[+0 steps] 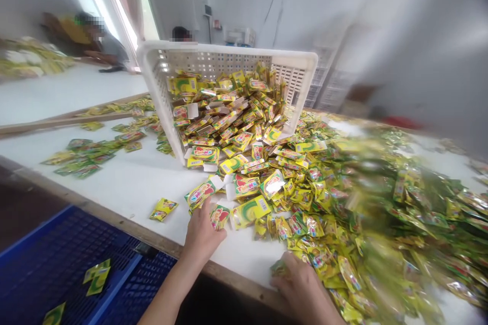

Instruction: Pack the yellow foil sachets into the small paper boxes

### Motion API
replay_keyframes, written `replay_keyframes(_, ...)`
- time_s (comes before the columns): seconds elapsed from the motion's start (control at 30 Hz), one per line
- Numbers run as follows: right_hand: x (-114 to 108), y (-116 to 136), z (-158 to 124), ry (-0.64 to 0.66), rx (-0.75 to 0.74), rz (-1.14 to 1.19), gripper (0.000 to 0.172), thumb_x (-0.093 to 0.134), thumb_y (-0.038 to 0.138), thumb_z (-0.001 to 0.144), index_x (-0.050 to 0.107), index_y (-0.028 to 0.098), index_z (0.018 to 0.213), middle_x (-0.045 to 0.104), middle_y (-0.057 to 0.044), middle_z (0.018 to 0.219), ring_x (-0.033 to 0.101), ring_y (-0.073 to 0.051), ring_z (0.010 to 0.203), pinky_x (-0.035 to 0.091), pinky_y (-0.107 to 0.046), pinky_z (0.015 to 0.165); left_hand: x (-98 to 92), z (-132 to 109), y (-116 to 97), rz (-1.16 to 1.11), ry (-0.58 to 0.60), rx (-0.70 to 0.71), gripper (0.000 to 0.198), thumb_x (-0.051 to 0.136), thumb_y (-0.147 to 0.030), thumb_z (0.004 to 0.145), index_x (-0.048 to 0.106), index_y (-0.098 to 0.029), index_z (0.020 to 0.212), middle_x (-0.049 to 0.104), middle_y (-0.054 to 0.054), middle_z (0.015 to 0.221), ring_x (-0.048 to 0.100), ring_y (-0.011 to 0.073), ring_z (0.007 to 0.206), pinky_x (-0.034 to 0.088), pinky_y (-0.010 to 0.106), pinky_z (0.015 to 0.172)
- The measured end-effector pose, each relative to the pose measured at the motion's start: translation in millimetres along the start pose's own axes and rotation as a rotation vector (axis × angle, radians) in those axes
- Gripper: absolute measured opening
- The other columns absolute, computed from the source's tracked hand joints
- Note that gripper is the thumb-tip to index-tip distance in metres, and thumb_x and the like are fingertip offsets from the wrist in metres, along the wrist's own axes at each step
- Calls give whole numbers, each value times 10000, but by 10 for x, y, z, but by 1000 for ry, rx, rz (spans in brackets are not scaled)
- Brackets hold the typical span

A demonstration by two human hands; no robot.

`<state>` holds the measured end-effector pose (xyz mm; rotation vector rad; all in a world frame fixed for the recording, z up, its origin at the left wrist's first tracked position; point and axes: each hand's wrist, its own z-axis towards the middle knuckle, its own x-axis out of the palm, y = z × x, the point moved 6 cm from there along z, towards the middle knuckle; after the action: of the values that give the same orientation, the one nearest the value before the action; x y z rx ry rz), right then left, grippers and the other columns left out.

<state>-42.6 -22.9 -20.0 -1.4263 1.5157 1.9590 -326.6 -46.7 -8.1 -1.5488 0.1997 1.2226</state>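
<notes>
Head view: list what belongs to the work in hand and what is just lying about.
In hand: left hand on a red-and-yellow packet; right hand at the edge of the packet pile; tipped white basket spilling packets.
Lying about: lone packet on the table; scattered packets at far left; blue crate; person in the background.

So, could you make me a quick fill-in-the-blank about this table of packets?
1. The basket, tipped over and spilling packets, is ____ in colour.
2. The crate below the table edge is ____.
3. The right hand rests at the packet heap; the crate sits on the person's ____ side.
Missing words: white, blue, left.
</notes>
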Motion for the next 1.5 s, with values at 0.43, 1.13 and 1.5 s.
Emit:
replay_keyframes(0.43,-798,432,311,-659,-257,305,103,687,202,857,652,227,950,664,-9,853,583,-195,843,458,-311,779,567,-829,-951,-270,85,503,767,572,-126,745,327,-222,1466,496,108,1401,496,290,1305,475,433,1057)
replay_keyframes(1.13,-838,526,247,-141,-352,126,153,671,180,875,751,240,759,619,-41,1189,475,-243,1183,397,-399,1000,682,-867,-1072,-1183,729,33,360,726,-297,823,613,-232,1159,692,45,1182,627,225,1095,498,290,919)
replay_keyframes(1.5,-267,-56,128,-129,136,1155,290,774,369,746,725,164,945,569,29,577,426,-67,407,368,-185,368,663,-891,-1004,-1085,764,-73,350,579,-404,908,706,-231,1185,695,46,1256,582,267,1229,395,422,1115)
